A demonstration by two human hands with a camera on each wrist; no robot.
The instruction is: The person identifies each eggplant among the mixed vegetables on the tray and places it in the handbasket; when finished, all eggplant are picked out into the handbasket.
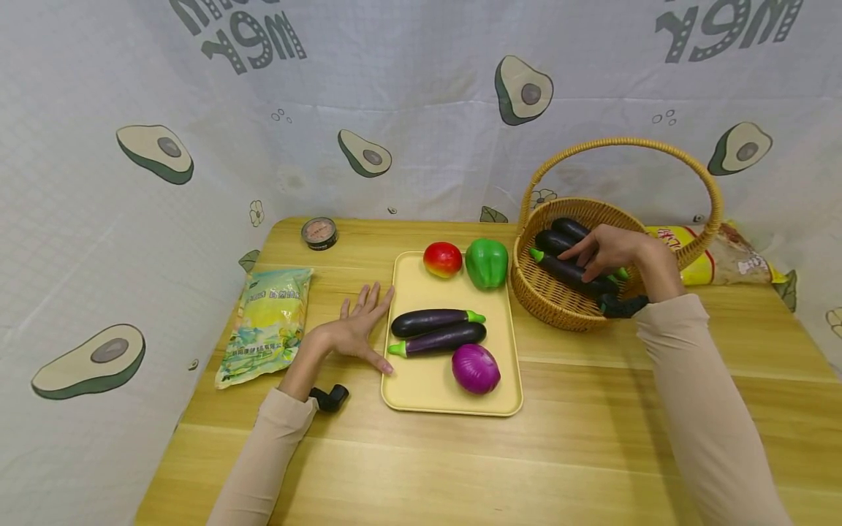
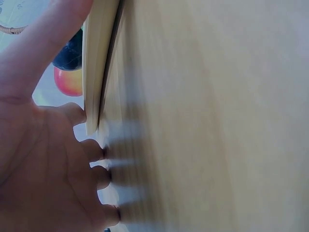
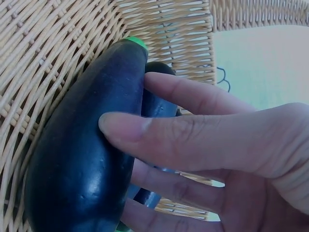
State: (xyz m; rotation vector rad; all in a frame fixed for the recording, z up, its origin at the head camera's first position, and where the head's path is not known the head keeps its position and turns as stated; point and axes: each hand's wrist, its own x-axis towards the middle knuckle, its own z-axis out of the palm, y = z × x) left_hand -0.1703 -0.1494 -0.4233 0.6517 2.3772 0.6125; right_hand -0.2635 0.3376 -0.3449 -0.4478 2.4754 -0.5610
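Observation:
In the head view my right hand (image 1: 608, 252) reaches into the wicker basket (image 1: 559, 315). Its thumb lies on the near side of the front eggplant (image 3: 82, 145), while the fingers go round the far side, pinching it. Behind that one, more eggplants (image 1: 555, 242) lie in the basket. My left hand (image 1: 355, 332) has its fingers spread at the left edge of a pale yellow tray (image 1: 421, 394), fingertips down on the table and thumb at the tray's rim. On this tray are two eggplants (image 1: 434, 320), a purple onion (image 1: 476, 369), a green bell pepper (image 1: 487, 264) and a red-yellow mango (image 1: 443, 260).
A green-yellow packet (image 1: 268, 321) lies left of my left hand. Toward the back left stands a small round tin (image 1: 319, 233). Another yellow bag (image 1: 743, 259) sits behind the basket on the right. The basket's tall handle (image 1: 625, 142) arches above my right hand.

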